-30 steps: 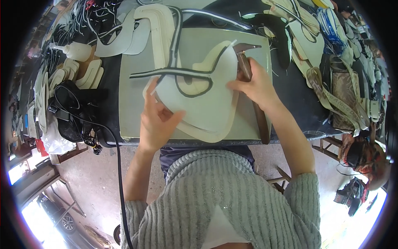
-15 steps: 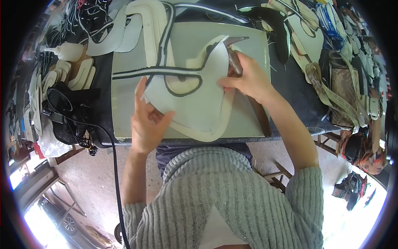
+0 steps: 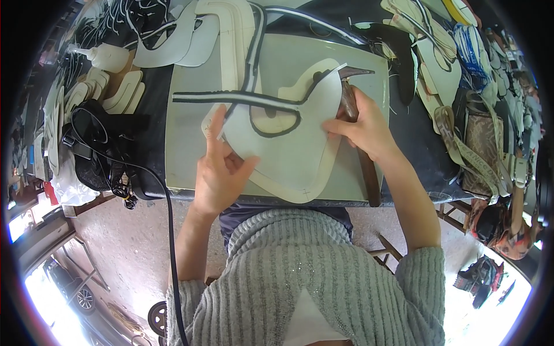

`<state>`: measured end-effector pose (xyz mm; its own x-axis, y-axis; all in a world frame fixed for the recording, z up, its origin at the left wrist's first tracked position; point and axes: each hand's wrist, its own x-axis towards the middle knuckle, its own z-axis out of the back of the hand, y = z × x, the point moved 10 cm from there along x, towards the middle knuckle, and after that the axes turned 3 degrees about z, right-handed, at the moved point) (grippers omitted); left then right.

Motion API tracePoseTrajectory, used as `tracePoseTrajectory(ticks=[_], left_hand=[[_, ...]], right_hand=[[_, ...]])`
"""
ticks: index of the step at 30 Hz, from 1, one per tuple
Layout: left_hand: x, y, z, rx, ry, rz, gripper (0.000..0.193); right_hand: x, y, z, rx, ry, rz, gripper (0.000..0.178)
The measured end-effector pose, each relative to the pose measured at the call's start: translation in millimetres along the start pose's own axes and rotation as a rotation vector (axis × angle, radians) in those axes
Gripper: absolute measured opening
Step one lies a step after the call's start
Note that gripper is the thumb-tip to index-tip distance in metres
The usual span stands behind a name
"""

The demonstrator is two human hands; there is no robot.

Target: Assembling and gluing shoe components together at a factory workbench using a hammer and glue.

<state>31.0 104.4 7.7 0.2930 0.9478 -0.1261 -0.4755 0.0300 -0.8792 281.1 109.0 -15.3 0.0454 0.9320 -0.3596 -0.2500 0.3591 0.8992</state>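
A white curved panel (image 3: 288, 154) lies on a similarly shaped cream piece (image 3: 296, 195). A black-and-white strip (image 3: 231, 100) follows the panel's inner curve, its long tail running left. My left hand (image 3: 222, 176) is closed at the panel's left edge, thumb over the top and index finger reaching up beside the strip. At the right edge, my right hand (image 3: 366, 124) is closed round the wooden handle of a hammer (image 3: 370, 173), its thumb on the panel. The hammer's dark pointed head is by the panel's upper tip. Some fingers of both hands are hidden.
A grey-green board (image 3: 187, 153) lies under the work. To the left are stacked cream pieces (image 3: 124, 98), a white squeeze bottle (image 3: 107, 56) and a black cable (image 3: 169, 213). A dark curved piece (image 3: 398, 63) and a patterned bag (image 3: 482, 135) lie to the right.
The whole view has shifted, with the table and its contents now further right in the picture. Both hands keep nearly the same hold; the panel shows no clear movement on the board.
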Motion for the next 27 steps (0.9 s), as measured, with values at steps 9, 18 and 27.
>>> tracePoseTrajectory(ticks=[9,18,27], left_hand=[[-2.7,-3.7,-1.6,0.131,-0.009,-0.005,0.095],[-19.2,-65.9,-30.2,0.682,-0.196,-0.61,0.057],[-24.5,-64.1,-53.8,0.558,-0.059,-0.662,0.035]], right_hand=[[-1.6,5.9,0.4,-0.047,-0.01,0.048,0.036],[-2.5,9.7,0.8,-0.086,-0.014,0.061,0.038],[-3.9,9.8,0.1,-0.111,-0.019,0.072,0.039]])
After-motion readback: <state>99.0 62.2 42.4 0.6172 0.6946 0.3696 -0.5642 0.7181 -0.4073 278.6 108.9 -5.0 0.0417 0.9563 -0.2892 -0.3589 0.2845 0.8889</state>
